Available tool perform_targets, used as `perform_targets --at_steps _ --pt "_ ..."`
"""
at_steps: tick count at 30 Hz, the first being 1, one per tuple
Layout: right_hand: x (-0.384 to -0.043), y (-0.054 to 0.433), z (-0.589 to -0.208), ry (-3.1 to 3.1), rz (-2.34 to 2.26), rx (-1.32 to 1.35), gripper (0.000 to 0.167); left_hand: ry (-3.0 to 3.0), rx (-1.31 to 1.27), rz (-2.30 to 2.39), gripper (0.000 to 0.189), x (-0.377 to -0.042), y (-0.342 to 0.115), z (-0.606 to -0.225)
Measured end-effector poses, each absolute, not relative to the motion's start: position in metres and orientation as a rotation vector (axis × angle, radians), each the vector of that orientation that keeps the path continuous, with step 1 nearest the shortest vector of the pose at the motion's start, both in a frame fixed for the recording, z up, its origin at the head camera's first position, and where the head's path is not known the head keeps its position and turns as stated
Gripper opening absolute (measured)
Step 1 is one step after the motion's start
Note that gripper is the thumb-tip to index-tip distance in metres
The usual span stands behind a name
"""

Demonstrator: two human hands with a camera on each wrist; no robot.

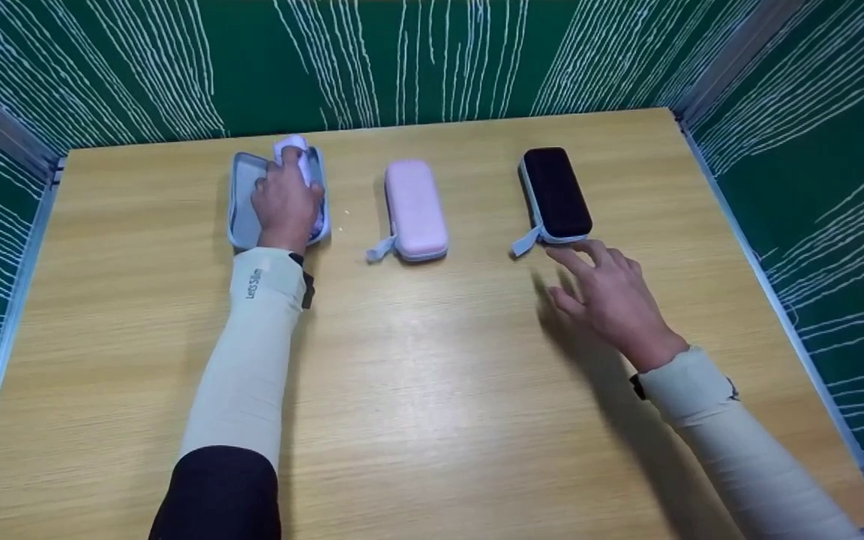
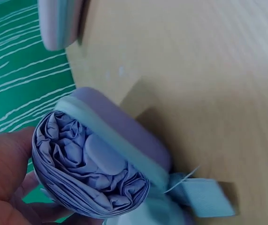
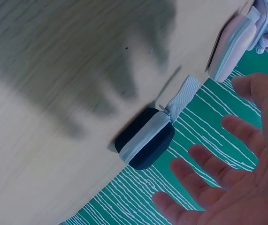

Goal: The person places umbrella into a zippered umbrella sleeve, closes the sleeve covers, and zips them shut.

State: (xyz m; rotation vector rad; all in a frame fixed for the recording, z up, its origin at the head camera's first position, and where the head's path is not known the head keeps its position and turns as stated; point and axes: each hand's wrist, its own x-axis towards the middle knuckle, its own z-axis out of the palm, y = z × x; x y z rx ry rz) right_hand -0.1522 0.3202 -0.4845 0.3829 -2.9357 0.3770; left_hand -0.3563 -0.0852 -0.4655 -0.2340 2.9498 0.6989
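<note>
At the back left of the table lies an open zip case, light blue-grey inside, with a lavender shell in the left wrist view. My left hand grips a folded compact umbrella over the case's right half. The umbrella's bunched lavender fabric shows close up, and its pale lavender end sticks out beyond my fingers. My right hand holds nothing, its fingers spread and lightly bent. It hovers just in front of a closed black zip case, which has a light blue zip band and pull tab.
A closed pink zip case lies between the other two, its pull tab pointing left. Small white specks dot the wood near it. Green panels with white streaks stand along the table's back and sides.
</note>
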Motion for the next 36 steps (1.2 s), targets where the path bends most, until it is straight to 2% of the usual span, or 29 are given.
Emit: perform_targets --at_steps 11,22,28,36 --pt "-0.149 0.321 -0.489 -2.938 0.378 0.389 0.05 2.962 -0.151 0.535 0.065 -0.356 -0.074 -0.481" --pt "-0.147 0.32 -0.493 -2.98 0.389 0.36 0.051 3.026 -0.051 0.18 0.061 -0.352 -0.061 -0.489" --pt "-0.147 0.318 -0.494 -3.006 0.405 0.341 0.053 3.029 -0.034 0.171 0.064 -0.347 -0.064 -0.478" --pt "-0.147 0.316 -0.496 -3.003 0.427 0.353 0.053 3.209 -0.037 0.352 0.056 -0.346 -0.093 -0.454"
